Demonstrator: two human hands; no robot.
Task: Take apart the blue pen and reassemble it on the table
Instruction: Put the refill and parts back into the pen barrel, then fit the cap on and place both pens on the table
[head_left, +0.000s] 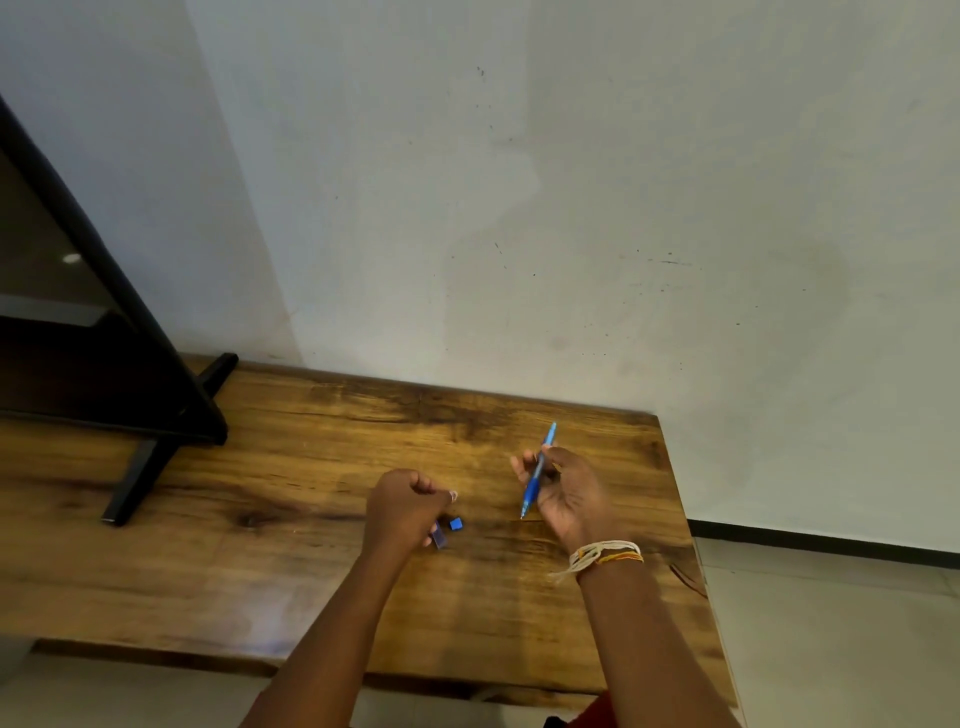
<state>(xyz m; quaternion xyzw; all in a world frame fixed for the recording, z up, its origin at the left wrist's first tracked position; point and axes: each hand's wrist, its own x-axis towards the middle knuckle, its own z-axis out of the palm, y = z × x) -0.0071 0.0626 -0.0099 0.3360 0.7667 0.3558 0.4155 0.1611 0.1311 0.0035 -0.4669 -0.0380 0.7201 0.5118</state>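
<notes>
Wooden desk (291, 499) against pale wall | right hand (566, 493) fingers closed round blue pen (537, 475), tip down, above desk | left hand (405, 506) curled on small part, contents unclear; blue piece (456, 524) lies beside | step: likely mid-disassembly or refit | next: align parts carefully

Table (311, 467) glossy grained wood; pen (537, 475) smooth blue plastic; wall (571, 208) matt

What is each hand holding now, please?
Left hand: closed; a small bluish part shows below it, whether gripped cannot be told.
Right hand: closed on the blue pen.
</notes>
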